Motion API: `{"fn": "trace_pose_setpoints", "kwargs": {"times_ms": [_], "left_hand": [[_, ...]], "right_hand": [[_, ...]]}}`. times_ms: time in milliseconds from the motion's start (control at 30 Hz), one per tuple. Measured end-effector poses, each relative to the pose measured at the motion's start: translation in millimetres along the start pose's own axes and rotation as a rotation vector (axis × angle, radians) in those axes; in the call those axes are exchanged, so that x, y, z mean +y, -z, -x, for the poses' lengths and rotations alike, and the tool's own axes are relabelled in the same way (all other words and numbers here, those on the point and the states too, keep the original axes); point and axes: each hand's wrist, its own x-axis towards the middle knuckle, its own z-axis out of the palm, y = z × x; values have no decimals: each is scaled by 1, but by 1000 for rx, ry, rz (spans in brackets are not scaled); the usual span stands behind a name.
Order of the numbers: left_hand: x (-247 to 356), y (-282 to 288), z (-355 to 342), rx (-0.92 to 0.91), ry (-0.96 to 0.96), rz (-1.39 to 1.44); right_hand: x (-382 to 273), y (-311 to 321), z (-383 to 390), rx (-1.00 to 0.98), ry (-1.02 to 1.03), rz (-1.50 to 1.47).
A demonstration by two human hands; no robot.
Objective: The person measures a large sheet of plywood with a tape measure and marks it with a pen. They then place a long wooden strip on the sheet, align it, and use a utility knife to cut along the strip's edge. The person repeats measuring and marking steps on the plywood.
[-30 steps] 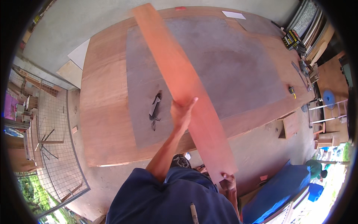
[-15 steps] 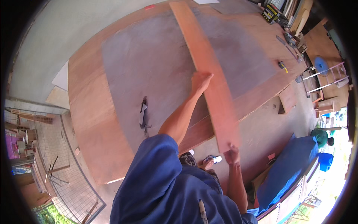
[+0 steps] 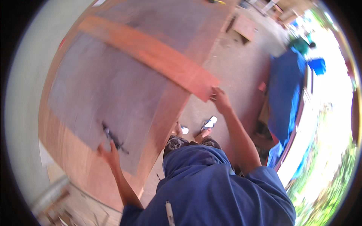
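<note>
A long reddish-brown wooden plank (image 3: 152, 56) lies diagonally over the large plywood worktop (image 3: 71, 160), its near end sticking out past the worktop's edge. My right hand (image 3: 220, 100) grips that near end, the fingers bent around it. My left hand (image 3: 109, 153) is off the plank, with thumb and fingers apart and nothing in it. Close beside its fingertips is a small black tool with a pale part (image 3: 114, 138), lying on the grey area (image 3: 81, 90) of the worktop; blur hides its kind.
A blue tarp (image 3: 286, 90) covers something at the right, with a blue container (image 3: 316, 66) beyond it. A person in green (image 3: 299, 45) is bent over at the far right. A brown panel piece (image 3: 244, 28) stands on the floor. My sandalled feet (image 3: 205, 130) are by the worktop edge.
My left hand has let go of the plank's middle and moved left to the black tool. My right hand keeps its hold on the near end. The view has swung round to the right.
</note>
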Motion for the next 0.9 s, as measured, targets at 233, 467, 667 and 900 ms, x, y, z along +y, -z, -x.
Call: {"fn": "trace_pose_setpoints", "kwargs": {"times_ms": [233,467,667,900], "left_hand": [[143,9,-1,-152,-194,447],[252,-42,-21,-427,-505,330],[311,-72,24,-604,-644,226],[378,-99,66,-399,-899,106]], "right_hand": [[86,51,76,108,-91,465],[245,217,220,547,-453,323],[355,235,337,906,-821,44],[370,226,356,609,-645,351]]}}
